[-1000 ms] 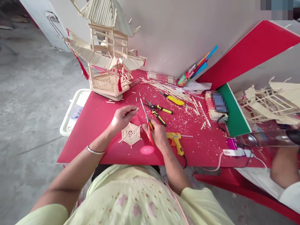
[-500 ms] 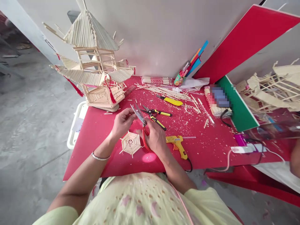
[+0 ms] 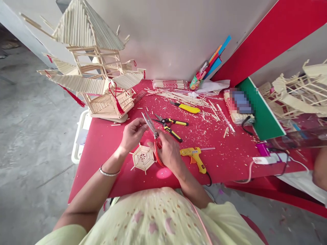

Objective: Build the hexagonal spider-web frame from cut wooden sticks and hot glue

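My right hand (image 3: 168, 149) is closed around the red handles of a pair of scissors (image 3: 151, 126), whose blades point up and away, slightly parted. Beside the blades, my left hand (image 3: 133, 133) has thumb and fingers pinched together; whatever is between them is too small to make out. Below both hands a hexagonal web-like piece of small sticks (image 3: 143, 158) lies flat on the red table (image 3: 102, 153). Pruning shears (image 3: 171, 126) with black and yellow handles rest just beyond the scissors. To the right of my right hand lies a yellow glue gun (image 3: 194, 157).
A stick-built pagoda (image 3: 99, 81) with red tassels stands at the back left. Behind the shears are a yellow utility knife (image 3: 188, 108), loose sticks (image 3: 176, 96) and a pen cup (image 3: 195, 81). A green board (image 3: 265, 115) and power strip (image 3: 268, 159) stand right, near another person's arm (image 3: 320, 168).
The camera view has shifted a little, moving the pagoda leftward in the picture. Both hands keep nearly the same pose, and the scissor blades remain slightly parted.
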A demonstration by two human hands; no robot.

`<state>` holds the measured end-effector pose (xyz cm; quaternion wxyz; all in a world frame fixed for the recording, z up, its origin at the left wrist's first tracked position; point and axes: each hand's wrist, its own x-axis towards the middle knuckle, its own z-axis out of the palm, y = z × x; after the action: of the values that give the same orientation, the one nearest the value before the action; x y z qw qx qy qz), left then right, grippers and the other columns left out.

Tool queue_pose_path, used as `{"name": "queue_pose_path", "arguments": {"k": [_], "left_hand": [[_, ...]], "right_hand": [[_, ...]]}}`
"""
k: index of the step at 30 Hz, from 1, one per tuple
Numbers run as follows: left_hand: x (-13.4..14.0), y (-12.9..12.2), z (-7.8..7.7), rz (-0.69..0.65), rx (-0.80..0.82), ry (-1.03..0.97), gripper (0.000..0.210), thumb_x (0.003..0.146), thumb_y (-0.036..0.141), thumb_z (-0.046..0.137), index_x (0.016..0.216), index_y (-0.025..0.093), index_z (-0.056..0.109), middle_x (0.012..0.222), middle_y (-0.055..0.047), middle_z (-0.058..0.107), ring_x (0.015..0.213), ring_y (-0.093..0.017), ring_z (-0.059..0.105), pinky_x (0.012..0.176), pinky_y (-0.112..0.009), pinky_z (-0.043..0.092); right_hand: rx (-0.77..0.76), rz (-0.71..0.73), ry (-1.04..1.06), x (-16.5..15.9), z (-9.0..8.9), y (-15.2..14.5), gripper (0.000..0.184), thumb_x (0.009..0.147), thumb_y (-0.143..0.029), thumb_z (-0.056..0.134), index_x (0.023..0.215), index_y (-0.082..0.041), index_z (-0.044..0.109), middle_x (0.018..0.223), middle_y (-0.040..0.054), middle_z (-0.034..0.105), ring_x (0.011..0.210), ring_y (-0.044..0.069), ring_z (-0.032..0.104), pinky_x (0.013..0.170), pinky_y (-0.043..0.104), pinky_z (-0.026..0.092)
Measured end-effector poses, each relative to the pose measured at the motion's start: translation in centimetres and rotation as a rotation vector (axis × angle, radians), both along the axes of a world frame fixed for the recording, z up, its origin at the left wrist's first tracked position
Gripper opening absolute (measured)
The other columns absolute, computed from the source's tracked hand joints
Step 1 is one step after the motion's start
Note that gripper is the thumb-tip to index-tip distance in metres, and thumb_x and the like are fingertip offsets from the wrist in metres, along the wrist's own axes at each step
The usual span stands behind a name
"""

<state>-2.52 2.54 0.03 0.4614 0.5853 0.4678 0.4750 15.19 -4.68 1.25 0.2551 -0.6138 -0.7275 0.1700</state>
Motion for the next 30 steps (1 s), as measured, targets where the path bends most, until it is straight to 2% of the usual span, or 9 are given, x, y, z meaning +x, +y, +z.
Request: {"name": "queue_pose_path", "arguments": {"k": [7,12,14,18,24,30], "left_hand": [[-0.3,-0.3,-0.3,0.006,-0.022,-0.022,0.026,0.089,0.044,0.075,0.096,0.019,0.070,0.073,0.000,0.066,0.052,-0.008,0.048,0.047,-0.020,0.037],[-0.4,-0.5,-0.3,0.004,-0.011,0.001,0.027,0.090,0.044,0.074,0.097,0.018,0.072,0.073,-0.002,0.068,0.055,-0.009,0.053,0.049,-0.021,0.038],[-0.4,-0.5,-0.4,0.011,-0.019,-0.014,0.027,0.090,0.044,0.074,0.099,0.018,0.072,0.074,-0.002,0.069,0.055,-0.009,0.053,0.049,-0.021,0.038],[-0.4,-0.5,-0.5,0.008,-0.030,-0.043,0.029,0.090,0.045,0.074,0.099,0.018,0.070,0.075,-0.002,0.070,0.054,-0.009,0.052,0.050,-0.021,0.039],[-0.5,-0.6,-0.6,0.005,-0.015,-0.021,0.026,0.092,0.043,0.072,0.096,0.018,0.072,0.075,-0.003,0.070,0.055,-0.009,0.054,0.050,-0.021,0.040],[-0.5,-0.6,-0.7,0.026,0.007,0.011,0.020,0.093,0.038,0.070,0.094,0.018,0.072,0.076,-0.003,0.071,0.059,-0.010,0.056,0.051,-0.021,0.041]], "right_hand": [[-0.029,-0.023,-0.050,-0.4,-0.1,-0.2,0.055,0.103,-0.062,0.050,0.139,-0.022,0.060,0.102,0.0107,0.079,0.089,0.025,0.075,0.069,0.030,0.045],[-0.071,-0.023,-0.090,-0.3,-0.3,-0.2,0.055,0.104,-0.064,0.045,0.133,-0.022,0.065,0.081,0.0076,0.078,0.073,0.024,0.073,0.060,0.030,0.039],[-0.054,-0.014,-0.057,-0.1,-0.4,-0.2,0.055,0.103,-0.064,0.048,0.135,-0.022,0.064,0.086,0.0077,0.079,0.077,0.024,0.074,0.063,0.030,0.041],[0.021,0.017,-0.021,0.0,-0.6,0.0,0.062,0.100,-0.064,0.054,0.142,-0.018,0.059,0.102,0.0122,0.077,0.096,0.027,0.072,0.079,0.032,0.049],[0.038,0.020,-0.020,-0.1,-0.9,-0.1,0.065,0.099,-0.064,0.056,0.146,-0.019,0.056,0.111,0.0143,0.075,0.107,0.030,0.069,0.091,0.038,0.052],[0.043,0.023,-0.022,-0.2,-1.0,0.0,0.065,0.100,-0.063,0.055,0.146,-0.016,0.055,0.112,0.0153,0.074,0.107,0.031,0.068,0.092,0.038,0.052]]}}
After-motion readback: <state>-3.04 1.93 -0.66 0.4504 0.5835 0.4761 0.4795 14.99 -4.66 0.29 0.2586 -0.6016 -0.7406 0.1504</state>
